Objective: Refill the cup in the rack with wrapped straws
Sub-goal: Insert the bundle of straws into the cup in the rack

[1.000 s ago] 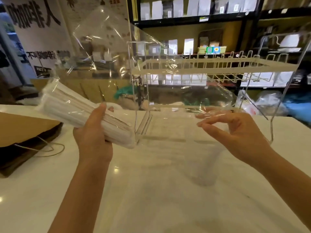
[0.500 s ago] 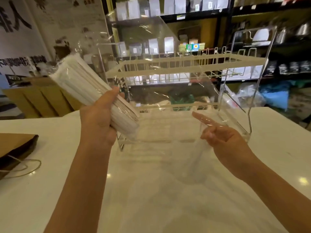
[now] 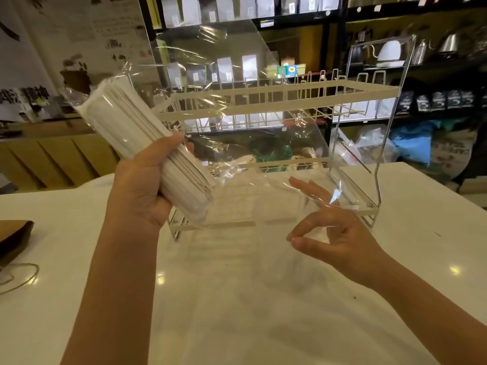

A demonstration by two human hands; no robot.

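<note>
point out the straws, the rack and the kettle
straws [image 3: 126, 127], head view, on the white wrapped bundle above the left hand
rack [image 3: 276, 101], head view, on the cream front rail of the top tier
kettle [image 3: 389, 52], head view, on its white body

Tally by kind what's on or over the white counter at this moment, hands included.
Hands: 2 (left, right)
Straw bundle: 1
Clear bag: 1
Rack: 1
Brown paper bag: 1
Total: 6

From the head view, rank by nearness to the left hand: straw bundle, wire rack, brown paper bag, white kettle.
1. straw bundle: gripped in the left hand.
2. wire rack: just behind the hand.
3. brown paper bag: far left on the counter.
4. white kettle: back shelf, upper right.
</note>
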